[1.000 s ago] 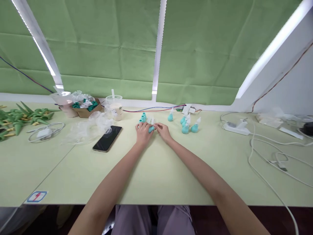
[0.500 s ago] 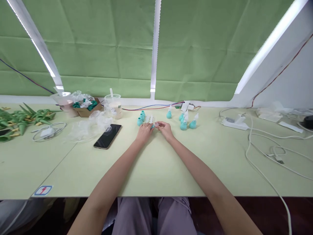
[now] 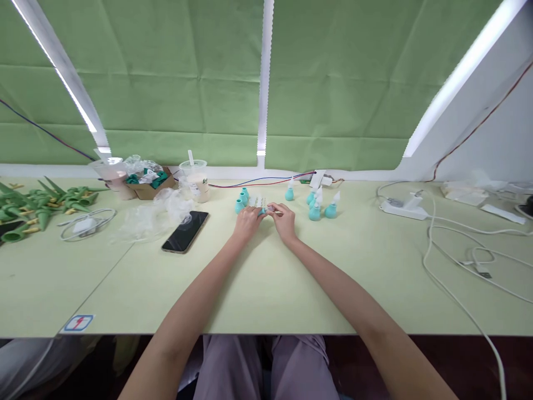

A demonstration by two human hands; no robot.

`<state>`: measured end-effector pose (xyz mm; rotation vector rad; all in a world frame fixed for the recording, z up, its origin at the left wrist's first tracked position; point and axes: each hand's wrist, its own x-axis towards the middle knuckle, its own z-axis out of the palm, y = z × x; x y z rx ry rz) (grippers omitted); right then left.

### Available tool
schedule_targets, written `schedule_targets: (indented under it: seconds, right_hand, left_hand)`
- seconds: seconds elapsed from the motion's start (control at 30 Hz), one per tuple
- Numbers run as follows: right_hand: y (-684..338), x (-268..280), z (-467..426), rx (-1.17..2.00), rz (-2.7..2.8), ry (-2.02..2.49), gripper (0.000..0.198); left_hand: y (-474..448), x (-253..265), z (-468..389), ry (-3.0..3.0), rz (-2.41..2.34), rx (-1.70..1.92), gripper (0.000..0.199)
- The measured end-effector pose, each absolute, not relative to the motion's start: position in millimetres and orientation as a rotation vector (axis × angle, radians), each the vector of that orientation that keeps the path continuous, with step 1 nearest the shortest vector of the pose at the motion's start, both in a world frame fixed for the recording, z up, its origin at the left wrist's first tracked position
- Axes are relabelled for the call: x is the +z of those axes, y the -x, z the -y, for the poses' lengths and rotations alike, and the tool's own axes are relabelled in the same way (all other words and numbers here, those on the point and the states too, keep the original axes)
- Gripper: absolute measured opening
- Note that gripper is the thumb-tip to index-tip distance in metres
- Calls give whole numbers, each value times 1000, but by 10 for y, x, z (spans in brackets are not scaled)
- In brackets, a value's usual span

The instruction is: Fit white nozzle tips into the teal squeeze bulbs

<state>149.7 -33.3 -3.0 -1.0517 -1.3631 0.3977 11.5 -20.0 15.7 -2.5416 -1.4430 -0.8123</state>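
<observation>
My left hand [image 3: 247, 223] has its fingers closed round a small teal rubber bulb [image 3: 262, 211], mostly hidden by them. My right hand [image 3: 285, 223] pinches a small clear nozzle tip [image 3: 270, 208] against the bulb's right end. How far the tip sits in the bulb, I cannot tell. Just left of my left hand stand several open-necked teal bulbs [image 3: 239, 206] in a row. Behind my fingers lie several loose clear tips [image 3: 259, 200]. On the right, several teal bulbs with tips fitted [image 3: 314, 213] stand upright, with another tipped bulb [image 3: 289, 194] farther back.
A black phone [image 3: 185, 232] and crumpled clear plastic bags [image 3: 139, 222] lie to the left. Behind them are a drink cup [image 3: 195, 180] and a cardboard box [image 3: 150, 190]. Green plastic parts [image 3: 44, 208] are piled far left. A power strip [image 3: 403, 209] and white cables occupy the right.
The view has shifted slightly. My hands stay together at the same spot, and my right hand has turned a little, showing more of the teal bulb between them.
</observation>
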Motion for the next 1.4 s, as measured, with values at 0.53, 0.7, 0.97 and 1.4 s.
schedule_targets:
  seconds: [0.53, 0.7, 0.97, 1.4]
  right_hand:
    - [-1859, -96, 167, 150, 1198, 1275, 28]
    - [-1719, -110, 266, 80, 1552, 1373, 28]
    - [-1693, -67, 342, -93, 1798, 1420, 16]
    - [-1714, -110, 303, -133, 1874, 1333, 18]
  left_hand:
    - [-78, 95, 201, 2374, 1692, -1504, 20]
    - [221, 133, 12, 2258, 1840, -1903, 22]
    - [508, 25, -141, 2371, 1879, -1841, 21]
    - [543, -40, -193, 2442, 1702, -1774, 24]
